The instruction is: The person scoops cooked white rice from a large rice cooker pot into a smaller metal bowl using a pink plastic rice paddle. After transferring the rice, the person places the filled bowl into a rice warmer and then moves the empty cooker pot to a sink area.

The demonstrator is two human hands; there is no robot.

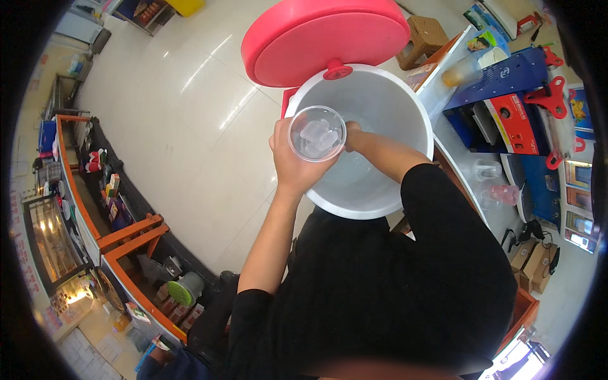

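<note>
My left hand (296, 170) is wrapped round a clear plastic cup (293, 144), holding it over the left side of a large cooler bucket (411, 114) with a white rim and pale inside. Several pieces of ice (318, 135) lie in the cup. The red round lid (323, 41) of the bucket is tipped back at the far side. Reaching down into the bucket from the right is my right hand (356, 137). Its fingers are mostly hidden behind the cup, so what they hold does not show.
Right of the bucket, a counter carries a blue and red machine (510, 123), a cup with brown contents (461, 72) and a pink cup (505, 194). A woven brown stool (423, 39) stands beyond the bucket. Orange-edged shelves (136, 237) and a green-lidded bin (183, 290) are at left.
</note>
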